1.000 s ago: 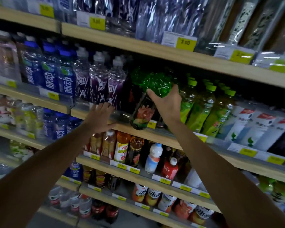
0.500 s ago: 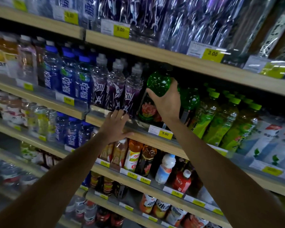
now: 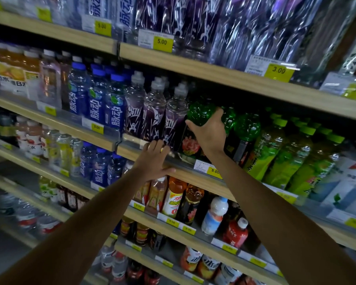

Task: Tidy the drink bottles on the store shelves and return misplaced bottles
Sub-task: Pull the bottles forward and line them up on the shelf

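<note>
Right hand (image 3: 209, 133) grip wrapped on the green-topped bottle (image 3: 200, 116), upright at the shelf (image 3: 193, 177) front beside the purple bottles (image 3: 154, 114); left hand (image 3: 154, 159), fingers spread, rests on the shelf edge; placement looks near-complete, other rows unchecked.

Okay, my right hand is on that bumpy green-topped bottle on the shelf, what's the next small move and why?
Probably ease the bumpy green-topped bottle with the dark flowered label upright and back into its row. The right hand grips its top beside the purple-labelled clear bottles, while the left hand rests on the wooden shelf edge.
</note>
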The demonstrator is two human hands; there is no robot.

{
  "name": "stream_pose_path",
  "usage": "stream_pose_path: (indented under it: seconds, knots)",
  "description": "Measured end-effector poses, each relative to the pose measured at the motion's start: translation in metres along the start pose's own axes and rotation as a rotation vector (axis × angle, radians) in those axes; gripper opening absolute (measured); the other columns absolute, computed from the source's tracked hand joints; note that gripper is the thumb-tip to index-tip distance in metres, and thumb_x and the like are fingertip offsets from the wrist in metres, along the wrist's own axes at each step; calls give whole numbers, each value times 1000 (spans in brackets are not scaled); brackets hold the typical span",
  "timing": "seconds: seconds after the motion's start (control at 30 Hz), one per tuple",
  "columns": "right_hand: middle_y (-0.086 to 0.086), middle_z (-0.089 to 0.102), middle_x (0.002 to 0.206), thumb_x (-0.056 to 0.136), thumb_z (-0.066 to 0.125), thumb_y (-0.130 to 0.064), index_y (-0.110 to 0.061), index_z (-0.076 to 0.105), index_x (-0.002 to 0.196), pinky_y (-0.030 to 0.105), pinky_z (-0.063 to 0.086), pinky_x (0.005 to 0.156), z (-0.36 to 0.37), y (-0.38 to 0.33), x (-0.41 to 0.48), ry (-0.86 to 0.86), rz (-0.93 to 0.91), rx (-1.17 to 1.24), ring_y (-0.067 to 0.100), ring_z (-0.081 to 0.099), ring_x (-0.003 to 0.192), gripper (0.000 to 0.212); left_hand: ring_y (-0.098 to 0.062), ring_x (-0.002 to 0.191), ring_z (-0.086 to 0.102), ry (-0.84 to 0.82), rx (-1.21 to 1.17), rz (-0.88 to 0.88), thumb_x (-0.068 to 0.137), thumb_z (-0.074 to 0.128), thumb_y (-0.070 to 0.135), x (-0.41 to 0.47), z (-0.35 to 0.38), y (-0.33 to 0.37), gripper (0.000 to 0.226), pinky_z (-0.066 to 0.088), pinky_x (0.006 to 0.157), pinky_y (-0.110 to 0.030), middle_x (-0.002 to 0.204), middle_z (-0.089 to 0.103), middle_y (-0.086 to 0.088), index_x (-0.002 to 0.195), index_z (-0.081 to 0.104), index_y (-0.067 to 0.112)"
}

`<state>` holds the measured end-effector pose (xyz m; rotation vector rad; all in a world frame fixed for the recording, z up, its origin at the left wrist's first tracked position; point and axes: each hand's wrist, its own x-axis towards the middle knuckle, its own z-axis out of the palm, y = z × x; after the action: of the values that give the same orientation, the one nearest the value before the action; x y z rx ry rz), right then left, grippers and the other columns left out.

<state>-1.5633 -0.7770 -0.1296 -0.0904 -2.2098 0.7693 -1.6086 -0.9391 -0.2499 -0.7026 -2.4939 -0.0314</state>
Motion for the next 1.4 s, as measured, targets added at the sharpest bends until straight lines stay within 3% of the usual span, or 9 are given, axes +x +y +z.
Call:
stream_pose_path:
  seconds: [0.1, 0.2, 0.3, 0.47, 0.67, 0.97, 1.17, 1.27, 1.4]
  knots:
    - [7, 56, 89, 71, 76, -50, -6, 39, 109, 24, 33, 43, 9, -4, 2, 0, -58, -72, 20, 56, 67, 69, -28, 112, 41, 2, -1, -4, 80, 43, 71, 0, 0, 0, 75, 37, 95, -42, 124, 42, -14, 126, 42, 12]
    - [13, 47, 118, 71, 75, -52, -5, 45, 109, 25, 38, 51, 13, -8, 4, 33, -113, -148, 26, 57, 89, 68, -28, 110, 42, 6, 19, -4, 80, 43, 71, -1, 0, 1, 76, 38, 94, -41, 123, 43, -14, 126, 43, 11]
    - [15, 41, 129, 71, 72, -56, -4, 48, 113, 27, 41, 54, 14, -7, 6, 68, -99, -235, 29, 55, 106, 71, -27, 110, 41, -1, 29, -5, 80, 41, 72, -1, 0, 0, 76, 37, 94, -40, 123, 42, -13, 127, 41, 12]
    - [13, 51, 121, 75, 70, -54, -4, 40, 125, 28, 37, 51, 9, -7, 6, 83, -57, -278, 29, 64, 84, 78, -28, 113, 40, -21, 51, -6, 80, 38, 73, 1, 1, 0, 78, 37, 95, -42, 126, 41, -15, 129, 39, 12]
    - [12, 55, 114, 78, 67, -53, -5, 43, 120, 23, 20, 45, 6, -6, 6, 47, -91, -347, 28, 62, 76, 68, -29, 113, 41, -15, 45, -4, 81, 41, 72, 1, -1, 1, 77, 38, 94, -42, 126, 42, -15, 128, 41, 11]
    - [16, 37, 138, 88, 56, -51, -2, 44, 119, 27, 31, 49, 2, -6, 12, -27, -151, -509, 18, 40, 55, 60, -28, 116, 39, -44, 39, -5, 82, 39, 72, 0, -4, 2, 77, 37, 97, -41, 129, 39, -16, 129, 38, 11]
    - [16, 31, 142, 91, 55, -42, 0, 33, 137, 29, 38, 55, -2, 1, 6, -86, -204, -543, 26, 62, 80, 65, -30, 120, 38, -82, 24, -20, 82, 42, 71, 1, -9, 4, 79, 37, 99, -43, 133, 37, -17, 132, 36, 10]
    - [15, 29, 147, 93, 53, -36, -3, 28, 142, 28, 38, 56, -7, 9, -5, -105, -267, -532, 25, 61, 95, 64, -30, 119, 39, -101, 50, -19, 82, 45, 68, 3, -15, 8, 78, 38, 99, -43, 132, 38, -17, 131, 36, 9]
    - [14, 35, 143, 95, 48, -29, -5, 39, 135, 31, 46, 60, -15, 24, -25, -154, -370, -530, 27, 57, 104, 48, -31, 121, 41, -130, 71, -45, 83, 50, 63, 2, -26, 17, 75, 38, 102, -45, 134, 39, -18, 132, 35, 9]
